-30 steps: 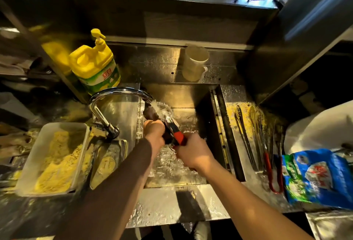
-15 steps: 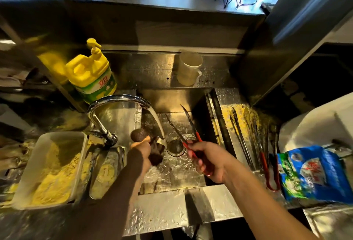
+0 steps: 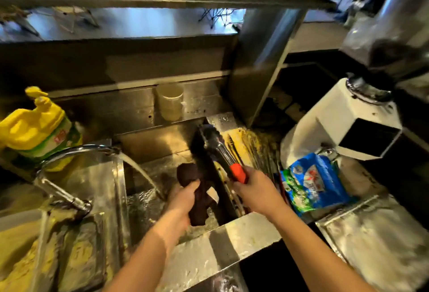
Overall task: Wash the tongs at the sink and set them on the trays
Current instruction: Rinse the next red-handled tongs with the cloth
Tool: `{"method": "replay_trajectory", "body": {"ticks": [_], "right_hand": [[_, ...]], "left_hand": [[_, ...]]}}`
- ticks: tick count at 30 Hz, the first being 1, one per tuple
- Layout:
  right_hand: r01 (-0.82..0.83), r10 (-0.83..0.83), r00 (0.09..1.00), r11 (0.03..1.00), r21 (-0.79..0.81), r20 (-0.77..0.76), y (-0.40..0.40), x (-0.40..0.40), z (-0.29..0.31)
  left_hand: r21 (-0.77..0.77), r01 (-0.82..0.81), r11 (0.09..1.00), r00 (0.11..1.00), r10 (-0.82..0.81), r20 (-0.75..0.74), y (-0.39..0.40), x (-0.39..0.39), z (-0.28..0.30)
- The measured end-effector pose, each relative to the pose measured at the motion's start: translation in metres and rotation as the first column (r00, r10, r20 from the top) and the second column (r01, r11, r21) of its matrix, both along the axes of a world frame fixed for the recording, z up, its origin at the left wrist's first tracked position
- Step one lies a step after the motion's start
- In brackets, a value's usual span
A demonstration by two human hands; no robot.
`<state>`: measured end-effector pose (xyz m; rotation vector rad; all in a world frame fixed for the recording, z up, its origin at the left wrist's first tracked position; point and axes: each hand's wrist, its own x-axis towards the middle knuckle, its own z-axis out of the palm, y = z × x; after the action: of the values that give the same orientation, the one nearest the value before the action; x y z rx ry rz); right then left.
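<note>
Over the sink (image 3: 243, 226), my right hand (image 3: 257, 193) is wrapped tight round the red handle of the tongs (image 3: 221, 150). The tongs point away from me, up and across the sink's right edge, and their metal tips sit close together. They hang above the wet tray (image 3: 249, 139) just right of the sink, where more tongs (image 3: 267, 161) lie in a row. I cannot tell if my tongs touch that tray.

My left hand (image 3: 182, 198) squeezes a dark brown cloth (image 3: 197, 198) above the sink, with my fingers curled round it. A small white tag hangs off the cloth.

Water runs from the tap (image 3: 76, 152) into the sink, left of the cloth. Left of the sink stands a yellow dish soap bottle (image 3: 39, 129) with a green and white label; its red writing is too blurry to read. Right of the sink lies a blue and green bag (image 3: 313, 182) with red writing I cannot read either.
</note>
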<state>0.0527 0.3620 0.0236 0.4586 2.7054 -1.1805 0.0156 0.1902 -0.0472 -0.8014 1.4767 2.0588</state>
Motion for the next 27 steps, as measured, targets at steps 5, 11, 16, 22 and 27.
{"method": "replay_trajectory", "body": {"ticks": [5,11,16,22,27], "right_hand": [[0.134,-0.135,0.988,0.991,-0.024,-0.077,0.085,0.048,0.029],[0.322,-0.315,0.930,0.947,0.010,-0.191,0.178,0.108,0.059],[0.444,-0.443,0.864,0.894,-0.051,-0.240,0.257,0.168,0.076],[0.629,-0.652,0.720,0.758,-0.173,-0.236,0.332,0.213,0.094],[0.727,-0.791,0.590,0.607,-0.322,-0.159,0.390,0.222,0.104]], "left_hand": [[-0.015,0.119,0.993,0.990,-0.120,-0.078,0.095,0.017,0.037],[0.021,0.376,0.926,0.915,-0.368,-0.162,0.214,0.056,0.077],[0.043,0.531,0.846,0.823,-0.504,-0.262,0.310,0.097,0.096],[0.027,0.649,0.761,0.741,-0.623,-0.248,0.395,0.133,0.114],[-0.009,0.695,0.719,0.700,-0.678,-0.225,0.450,0.144,0.120]]}}
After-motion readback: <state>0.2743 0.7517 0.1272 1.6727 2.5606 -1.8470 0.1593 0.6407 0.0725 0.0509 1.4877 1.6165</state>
